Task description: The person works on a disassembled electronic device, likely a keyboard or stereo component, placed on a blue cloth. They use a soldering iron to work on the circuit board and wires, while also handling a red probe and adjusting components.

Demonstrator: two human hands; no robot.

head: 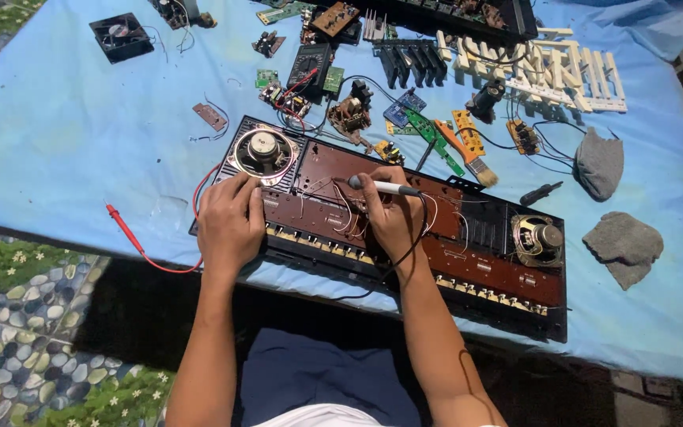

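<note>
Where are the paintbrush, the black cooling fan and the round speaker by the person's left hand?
paintbrush [468, 155], head view, on its orange handle.
black cooling fan [121, 35], head view, on the hub among its blades.
round speaker [263, 149], head view, on the metal centre of its cone, just above the left hand [231, 224].

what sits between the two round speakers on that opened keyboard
In the head view, brown circuit boards with thin wires span from the left speaker to the right speaker. The right hand rests on them holding a soldering iron.

Matt brown circuit board [468, 257], shiny metal speaker [263, 150], smooth blue cloth [57, 126], rough grey rags [624, 245]
</note>
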